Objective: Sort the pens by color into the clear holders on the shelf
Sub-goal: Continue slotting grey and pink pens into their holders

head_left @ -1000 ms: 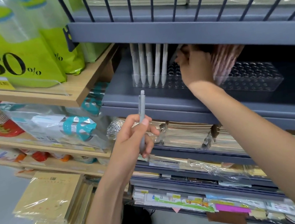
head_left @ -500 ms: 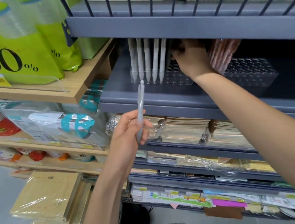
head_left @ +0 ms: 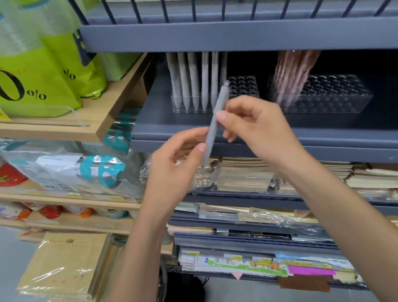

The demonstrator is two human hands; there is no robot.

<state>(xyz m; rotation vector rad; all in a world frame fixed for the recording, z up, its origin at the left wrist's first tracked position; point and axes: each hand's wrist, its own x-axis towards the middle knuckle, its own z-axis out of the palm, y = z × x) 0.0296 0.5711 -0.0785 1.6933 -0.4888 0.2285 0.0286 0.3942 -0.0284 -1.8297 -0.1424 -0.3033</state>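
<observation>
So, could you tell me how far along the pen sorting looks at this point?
Partly done. A row of white pens already stands in the left clear holder, and pinkish pens sit in the right clear holder. In hand: one grey pen, pinched by the left hand and right hand. Left: slotting it in; both holders have many empty holes.

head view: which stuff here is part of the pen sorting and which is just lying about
Job:
- grey pen, held by left hand and right hand
- left clear holder with white pens
- right clear holder with pinkish pens

Lying about:
- green packs
- notebook stacks
- envelopes
</observation>
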